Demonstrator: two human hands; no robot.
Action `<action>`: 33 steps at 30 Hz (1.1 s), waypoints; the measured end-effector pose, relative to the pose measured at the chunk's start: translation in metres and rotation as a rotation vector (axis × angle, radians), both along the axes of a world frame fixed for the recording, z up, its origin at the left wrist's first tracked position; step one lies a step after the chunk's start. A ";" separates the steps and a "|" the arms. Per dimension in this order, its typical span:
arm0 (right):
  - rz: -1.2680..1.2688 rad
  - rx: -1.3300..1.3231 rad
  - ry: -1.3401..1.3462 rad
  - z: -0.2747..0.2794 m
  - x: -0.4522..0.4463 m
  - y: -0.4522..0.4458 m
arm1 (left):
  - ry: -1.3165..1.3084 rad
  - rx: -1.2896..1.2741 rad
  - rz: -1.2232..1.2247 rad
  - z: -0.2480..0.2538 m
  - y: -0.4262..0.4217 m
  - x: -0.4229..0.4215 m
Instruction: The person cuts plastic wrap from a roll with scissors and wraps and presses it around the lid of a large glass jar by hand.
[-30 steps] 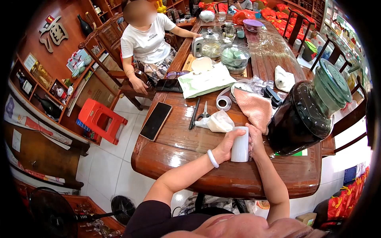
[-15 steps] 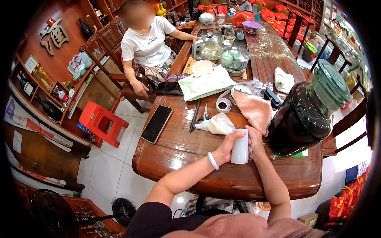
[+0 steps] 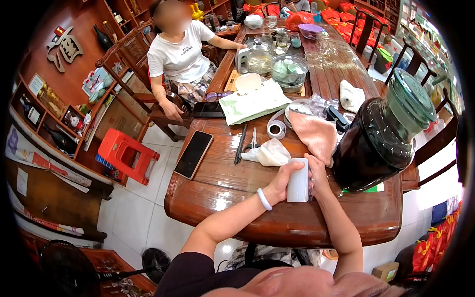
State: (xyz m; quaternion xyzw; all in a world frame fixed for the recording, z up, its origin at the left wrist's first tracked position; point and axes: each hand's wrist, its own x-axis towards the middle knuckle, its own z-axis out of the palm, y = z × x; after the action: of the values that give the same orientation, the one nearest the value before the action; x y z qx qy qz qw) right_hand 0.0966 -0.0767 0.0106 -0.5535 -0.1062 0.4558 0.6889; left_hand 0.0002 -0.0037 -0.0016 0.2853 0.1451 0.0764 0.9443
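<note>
I grip a white cylinder (image 3: 298,183) in my left hand (image 3: 282,182), my right hand (image 3: 319,175) curled against its three-o'clock side, a glass jar (image 3: 373,143) at two o'clock.

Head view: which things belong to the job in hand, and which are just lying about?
In the job:
- white cylinder, between left hand and right hand

Apparently just lying about:
- phone
- scissors
- peach cloth
- big lidded jar
- white roll and crumpled white wrap, though either might belong
</note>
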 end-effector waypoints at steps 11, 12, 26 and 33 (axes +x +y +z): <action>-0.150 0.215 -0.005 0.004 -0.005 -0.005 | -0.002 -0.093 -0.012 0.005 0.003 0.000; -0.187 0.212 -0.007 0.007 -0.006 -0.006 | 0.037 -0.106 -0.007 0.003 0.004 0.001; 0.562 1.243 -0.173 0.189 -0.073 -0.072 | 0.107 -0.260 -0.077 0.014 0.005 -0.001; 0.680 1.416 -0.063 0.176 -0.095 -0.087 | 0.125 -0.175 -0.084 -0.004 0.009 0.001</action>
State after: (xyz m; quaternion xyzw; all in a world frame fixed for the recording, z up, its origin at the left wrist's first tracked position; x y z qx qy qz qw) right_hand 0.0015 -0.1635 0.1865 0.0672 -0.5544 0.4495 0.6972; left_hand 0.0016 0.0049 -0.0056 0.2120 0.1979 0.0059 0.9570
